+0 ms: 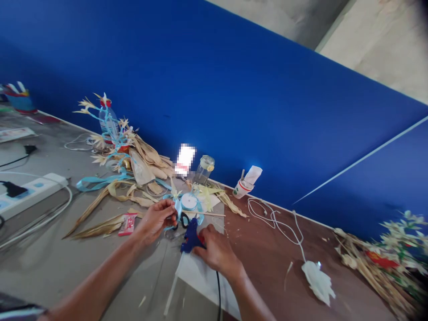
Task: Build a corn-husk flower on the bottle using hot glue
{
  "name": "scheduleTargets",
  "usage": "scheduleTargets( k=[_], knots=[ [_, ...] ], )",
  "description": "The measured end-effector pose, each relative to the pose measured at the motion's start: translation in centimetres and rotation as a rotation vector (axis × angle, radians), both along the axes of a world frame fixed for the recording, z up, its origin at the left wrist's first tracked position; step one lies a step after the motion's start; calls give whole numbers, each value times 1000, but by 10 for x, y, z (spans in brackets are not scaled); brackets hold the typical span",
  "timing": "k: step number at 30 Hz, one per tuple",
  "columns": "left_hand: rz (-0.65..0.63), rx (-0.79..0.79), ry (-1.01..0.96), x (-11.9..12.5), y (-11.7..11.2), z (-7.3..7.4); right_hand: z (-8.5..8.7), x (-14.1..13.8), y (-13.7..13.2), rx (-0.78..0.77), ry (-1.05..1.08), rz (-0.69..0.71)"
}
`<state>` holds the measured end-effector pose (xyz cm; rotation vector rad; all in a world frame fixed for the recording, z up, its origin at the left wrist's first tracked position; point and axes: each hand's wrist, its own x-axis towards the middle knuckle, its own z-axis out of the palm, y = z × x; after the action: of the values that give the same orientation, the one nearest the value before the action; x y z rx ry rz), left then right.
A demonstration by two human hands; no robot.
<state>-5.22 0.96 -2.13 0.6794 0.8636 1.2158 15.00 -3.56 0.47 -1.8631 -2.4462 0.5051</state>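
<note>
My left hand [157, 219] is closed in a pinch on a small flower of dried husk with light-blue ribbon [176, 201], held just above the table. My right hand [216, 252] is wrapped round a dark-blue glue gun [191, 235] whose black cord [218, 294] runs back toward me. The gun's tip points toward the flower and a pair of black-handled scissors [183, 219] lying between the hands. A roll of light-blue ribbon [189, 201] and a thin wooden stick [207, 214] lie just beyond. A white sheet [197, 275] lies under the right hand.
Dried husk strips and blue ribbon [110, 180] pile at the left round a plastic bottle [107, 120]. A white power strip [30, 189] lies far left. A glass jar [204, 169], a paper cup [242, 187] and a white cable [277, 220] stand by the blue partition [234, 98]. Husk flowers [384, 256] lie right.
</note>
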Motion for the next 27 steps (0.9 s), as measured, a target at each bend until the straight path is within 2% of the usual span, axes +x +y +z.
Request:
scheduleTargets(
  k=[5, 8, 11, 14, 18, 21, 25, 27],
  knots=[
    [-4, -11, -40, 1, -1, -1, -8, -9, -3, 34, -129, 39],
    [-28, -35, -75, 0, -2, -1, -11, -9, -1, 21, -99, 46],
    [-79, -58, -125, -2, -2, -2, -10, -4, 4, 38, 24, 39],
    [-129, -63, -179, -4, -1, -4, -7, 7, 10, -16, 315, 13],
    [-112, -78, -169, -2, -1, -4, 2, 20, 13, -270, 1015, -69],
    [-95, -90, -123, 2, -3, -1, 6, 14, 7, -425, 1460, -44],
    [-57, -80, -35, 7, -5, 2, 4, -9, -2, -451, 1718, -51],
    [-24, -83, 12, 8, -5, 2, -3, -18, -4, -428, 1752, -88]
  ],
)
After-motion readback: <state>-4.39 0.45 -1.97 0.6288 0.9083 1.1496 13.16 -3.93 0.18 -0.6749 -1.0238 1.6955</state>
